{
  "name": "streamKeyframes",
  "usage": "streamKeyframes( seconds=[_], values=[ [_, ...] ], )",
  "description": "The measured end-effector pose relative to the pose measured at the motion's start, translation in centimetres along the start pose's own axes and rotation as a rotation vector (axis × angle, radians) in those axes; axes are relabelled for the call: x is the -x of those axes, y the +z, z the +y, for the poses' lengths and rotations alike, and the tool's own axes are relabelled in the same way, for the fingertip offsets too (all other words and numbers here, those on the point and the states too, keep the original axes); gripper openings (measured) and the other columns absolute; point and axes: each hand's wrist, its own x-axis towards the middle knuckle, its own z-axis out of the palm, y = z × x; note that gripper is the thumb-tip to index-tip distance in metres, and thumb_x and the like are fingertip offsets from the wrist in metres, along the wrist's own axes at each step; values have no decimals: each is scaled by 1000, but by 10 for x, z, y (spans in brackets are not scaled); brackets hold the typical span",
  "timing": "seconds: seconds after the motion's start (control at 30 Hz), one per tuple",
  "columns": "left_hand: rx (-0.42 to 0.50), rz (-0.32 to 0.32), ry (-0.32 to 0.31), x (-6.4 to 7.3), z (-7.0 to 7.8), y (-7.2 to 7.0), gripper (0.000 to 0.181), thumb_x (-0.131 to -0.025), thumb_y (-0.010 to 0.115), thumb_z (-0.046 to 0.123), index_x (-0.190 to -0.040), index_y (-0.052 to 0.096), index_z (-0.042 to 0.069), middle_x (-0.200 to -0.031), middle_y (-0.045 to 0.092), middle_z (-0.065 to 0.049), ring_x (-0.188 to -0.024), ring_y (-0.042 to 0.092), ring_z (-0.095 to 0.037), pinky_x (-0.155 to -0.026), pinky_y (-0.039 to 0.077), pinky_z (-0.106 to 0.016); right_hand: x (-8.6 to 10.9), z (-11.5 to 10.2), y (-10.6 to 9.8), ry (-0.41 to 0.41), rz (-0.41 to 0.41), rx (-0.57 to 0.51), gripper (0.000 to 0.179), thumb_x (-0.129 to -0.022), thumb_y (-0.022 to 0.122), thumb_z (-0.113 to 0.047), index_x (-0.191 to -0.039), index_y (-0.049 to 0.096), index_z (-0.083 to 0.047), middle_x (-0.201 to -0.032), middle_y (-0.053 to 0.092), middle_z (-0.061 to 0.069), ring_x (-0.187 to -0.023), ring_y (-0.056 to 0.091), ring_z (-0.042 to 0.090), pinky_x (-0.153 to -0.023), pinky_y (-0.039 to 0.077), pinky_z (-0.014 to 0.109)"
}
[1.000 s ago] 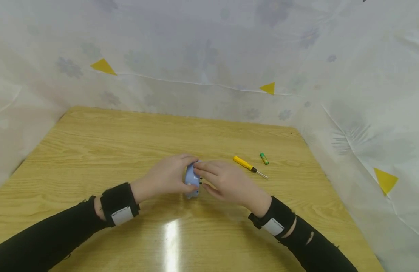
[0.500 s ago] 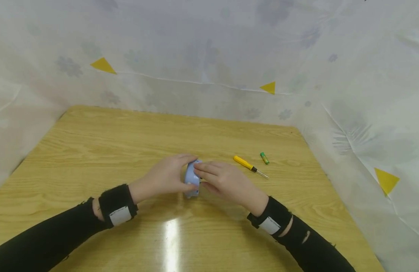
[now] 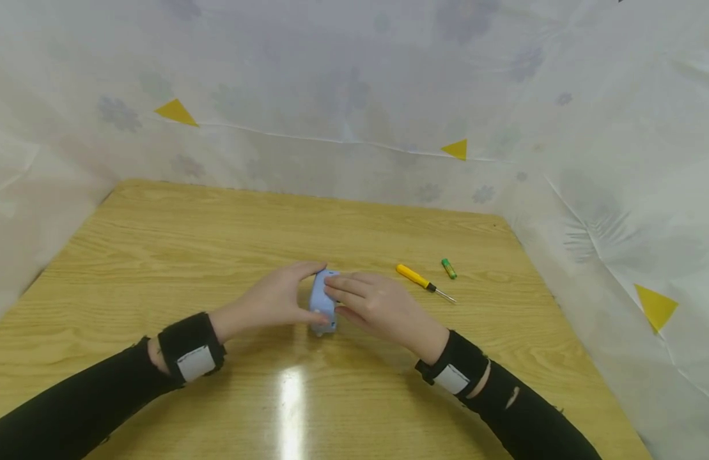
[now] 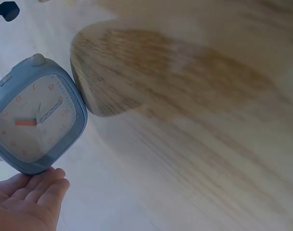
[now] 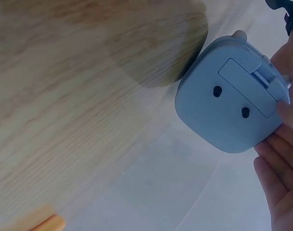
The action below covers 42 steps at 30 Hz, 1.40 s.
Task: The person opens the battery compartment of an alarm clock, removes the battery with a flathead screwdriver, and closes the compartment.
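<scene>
A light-blue alarm clock stands on the table between both hands; its white dial shows in the left wrist view. In the right wrist view its back faces me, with a rectangular battery cover and two dark holes. My left hand spans the clock, fingertips at the far end and thumb at the near end, with a gap before the palm. My right hand holds it from the right, fingers over the upper edge and thumb at the battery cover's corner.
A yellow-handled screwdriver lies to the right of the hands, and a small green battery lies just beyond it. Pale patterned sheeting hangs behind the wood-grain table and along its sides.
My left hand has drawn slightly left, widening the gap between palm and clock. The clock has tilted a little, showing more of its upper side. My right hand has shifted slightly left.
</scene>
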Motion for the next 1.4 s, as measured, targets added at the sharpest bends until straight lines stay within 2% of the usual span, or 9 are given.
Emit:
streamKeyframes(
  seconds=[0.77,0.97,1.1,1.27,1.4],
  values=[
    [1,-46,-11,2,-3,-4,104,-84,90,45,-161,39,-2,-164,46,-24,-151,47,-44,-123,43,-61,-2,2,-1,-17,12,-6,44,-88,89,-19,-128,77,-6,-131,77,8,-119,75,21,-104,61,30],
    [13,-100,-33,3,-10,-10,118,-79,93,47,-165,29,-3,-168,39,-25,-153,42,-47,-124,39,-64,-1,2,-1,-9,-3,-12,43,-88,88,-17,-127,77,-6,-131,77,8,-118,75,20,-105,61,30],
    [-1,-136,-43,3,-19,-11,119,-78,95,42,-161,30,-11,-164,39,-33,-150,42,-52,-125,38,-65,-2,1,-2,1,-10,-17,43,-87,89,-17,-128,77,-6,-131,77,8,-119,75,20,-105,61,30],
    [8,-174,-69,6,-29,-3,117,-77,95,40,-158,32,-15,-163,38,-37,-151,40,-53,-127,34,-63,-2,2,-1,4,-9,-15,43,-88,89,-17,-128,77,-7,-131,77,7,-119,75,19,-105,61,30],
    [14,-170,-62,5,-34,10,120,-76,96,42,-159,31,-15,-164,36,-36,-153,38,-52,-128,33,-63,-2,2,-1,4,-3,-18,44,-87,89,-17,-128,77,-6,-131,77,7,-118,75,20,-104,61,30]
  ],
)
